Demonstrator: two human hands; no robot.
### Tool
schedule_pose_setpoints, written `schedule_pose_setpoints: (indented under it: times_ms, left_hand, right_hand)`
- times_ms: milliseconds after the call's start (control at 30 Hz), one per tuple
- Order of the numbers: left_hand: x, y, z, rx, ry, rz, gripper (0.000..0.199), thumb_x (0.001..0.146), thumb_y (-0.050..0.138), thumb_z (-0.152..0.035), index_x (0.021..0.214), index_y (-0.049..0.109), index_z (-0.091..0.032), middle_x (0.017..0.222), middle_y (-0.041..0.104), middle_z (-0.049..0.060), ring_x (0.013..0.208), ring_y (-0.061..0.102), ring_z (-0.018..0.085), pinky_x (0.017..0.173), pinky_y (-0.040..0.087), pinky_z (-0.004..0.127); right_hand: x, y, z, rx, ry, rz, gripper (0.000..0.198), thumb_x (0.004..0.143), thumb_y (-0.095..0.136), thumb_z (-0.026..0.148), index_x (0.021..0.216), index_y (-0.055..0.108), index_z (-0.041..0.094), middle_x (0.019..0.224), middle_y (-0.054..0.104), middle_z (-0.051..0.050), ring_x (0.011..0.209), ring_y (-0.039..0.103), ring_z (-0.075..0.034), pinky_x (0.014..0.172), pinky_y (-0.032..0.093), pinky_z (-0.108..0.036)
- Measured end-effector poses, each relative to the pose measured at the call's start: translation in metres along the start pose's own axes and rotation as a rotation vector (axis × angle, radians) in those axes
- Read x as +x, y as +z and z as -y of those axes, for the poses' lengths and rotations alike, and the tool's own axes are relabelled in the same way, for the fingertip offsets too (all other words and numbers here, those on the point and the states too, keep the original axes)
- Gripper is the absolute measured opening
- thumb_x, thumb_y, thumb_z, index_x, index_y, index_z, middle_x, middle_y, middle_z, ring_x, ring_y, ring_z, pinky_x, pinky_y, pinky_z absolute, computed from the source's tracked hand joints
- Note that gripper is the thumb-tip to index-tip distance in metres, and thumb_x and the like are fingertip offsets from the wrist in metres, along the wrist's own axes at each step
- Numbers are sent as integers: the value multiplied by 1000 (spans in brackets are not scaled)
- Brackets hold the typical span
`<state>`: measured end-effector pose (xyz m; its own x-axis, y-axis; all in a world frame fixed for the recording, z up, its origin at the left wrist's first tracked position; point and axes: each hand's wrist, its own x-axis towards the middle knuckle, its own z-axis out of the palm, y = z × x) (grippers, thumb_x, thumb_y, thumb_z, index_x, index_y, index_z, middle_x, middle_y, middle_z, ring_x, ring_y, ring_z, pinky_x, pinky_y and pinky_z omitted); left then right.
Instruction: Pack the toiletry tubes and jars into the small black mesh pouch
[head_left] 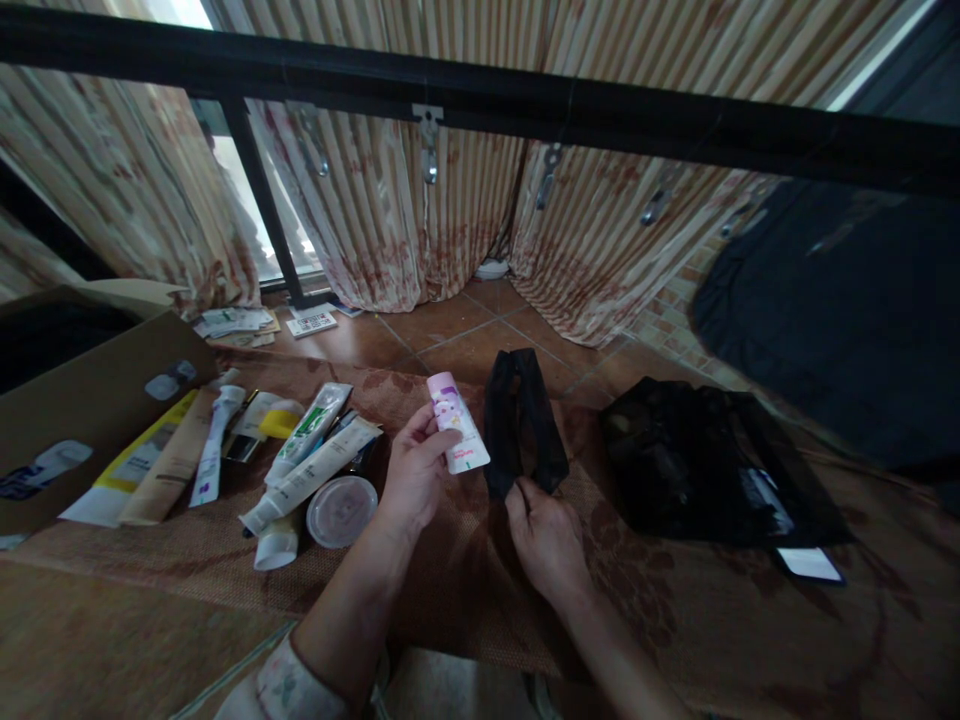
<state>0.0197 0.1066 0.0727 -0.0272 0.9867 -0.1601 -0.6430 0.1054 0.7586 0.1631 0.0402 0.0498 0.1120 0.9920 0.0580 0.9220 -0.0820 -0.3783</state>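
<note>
My left hand [415,462] grips a small white and pink squeeze tube [454,418] with a pink cap, cap end pointing away from me. Beside it, my right hand [546,530] is closed on the near edge of a black fabric bag [541,425], whose top gapes a little. The tube is just left of the bag and apart from it. Left of my left hand lies a heap of tubes, among them a white and green tube [309,432] and a cream-coloured tube [319,472]. A round clear-lidded tub [342,511] sits at that heap's near side.
A cardboard box [176,350] stands at the far left, with a yellow and white pouch [135,470] and a tan tube [169,465] by it. To the right rests a filled black mesh bag [690,460]. A dark rail [480,85] with metal clips crosses above.
</note>
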Motion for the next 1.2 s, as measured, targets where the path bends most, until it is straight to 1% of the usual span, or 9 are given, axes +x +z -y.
schedule_pose_setpoints:
  times_ms: [133,233,433,633,833,1067,1200]
  left_hand:
    - [1,-1,1,34,39,-13,41,54,74,-12,94,67,-18,80,68,-2,68,60,11,65,48,23]
    - [2,-1,1,44,32,-28,40,55,75,-13,94,67,-18,80,68,-2,67,60,11,64,48,24]
    - [3,-1,1,41,28,-40,39,55,76,-15,93,67,-17,83,68,-1,67,60,11,66,49,24]
    - [3,-2,3,45,32,-39,39,56,78,-18,93,67,-18,83,69,0,68,61,12,64,49,24]
    - [3,-1,2,38,39,-39,35,56,78,-19,90,67,-18,82,69,-1,67,61,11,64,49,23]
    - [3,-1,2,38,32,-56,38,56,79,-20,91,67,-17,81,69,-1,66,61,11,65,49,24]
    - [4,-1,2,42,31,-56,37,56,79,-19,91,67,-17,81,69,-1,67,61,11,64,49,24]
  right_hand:
    - [0,0,0,-6,-4,1,38,96,33,32,90,68,20,72,70,-6,63,62,-15,57,27,-26]
    - [0,0,1,-20,-1,4,37,96,33,32,90,68,20,70,69,-6,61,61,-14,57,28,-25]
    - [0,1,-1,-8,7,1,35,95,35,32,97,68,20,72,70,-6,63,62,-15,58,30,-24]
    - [0,1,0,-14,-2,3,36,95,34,32,94,68,20,73,70,-6,63,63,-16,58,30,-25]
    - [0,2,-1,-28,-2,-4,37,95,34,32,96,68,20,73,70,-6,64,63,-17,58,30,-25]
    - [0,3,-2,-11,6,-9,35,95,36,33,99,68,20,72,70,-6,65,64,-17,58,30,-25]
    - [0,1,0,-15,6,-1,36,95,34,32,94,68,21,73,70,-6,65,64,-17,59,30,-25]
